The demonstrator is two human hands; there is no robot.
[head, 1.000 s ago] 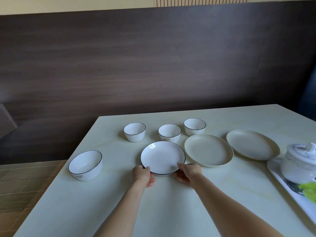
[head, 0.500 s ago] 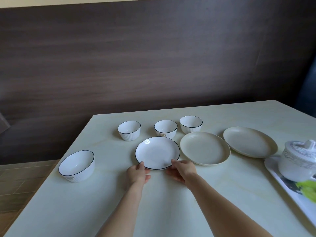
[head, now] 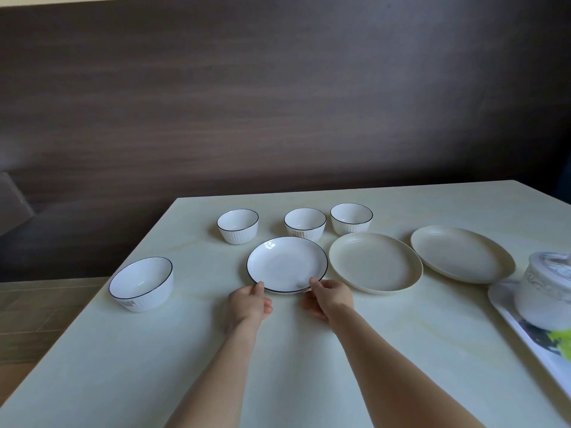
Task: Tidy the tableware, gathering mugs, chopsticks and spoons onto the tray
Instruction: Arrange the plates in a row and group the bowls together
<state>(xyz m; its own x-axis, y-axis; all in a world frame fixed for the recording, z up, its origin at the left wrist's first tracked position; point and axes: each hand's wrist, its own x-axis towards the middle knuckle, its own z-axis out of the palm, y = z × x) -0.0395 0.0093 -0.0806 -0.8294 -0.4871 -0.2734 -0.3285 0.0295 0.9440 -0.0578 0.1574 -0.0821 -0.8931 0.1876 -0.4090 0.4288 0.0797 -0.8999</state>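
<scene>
Both hands on the black-rimmed white plate [head: 286, 264]: left hand [head: 248, 306] & right hand [head: 331, 298] pinching its near edge w/ thumbs on top, beige plate [head: 375, 262] just right of it.

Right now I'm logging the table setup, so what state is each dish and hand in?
White plate: flat on table, near rim held by both hands.
Left hand: thumb on rim.
Right hand: thumb on rim.
Three small bowls: upright, empty.
Large bowl: upright, empty.
Two beige plates: empty.
Lidded pot: lid on, on tray.
</scene>
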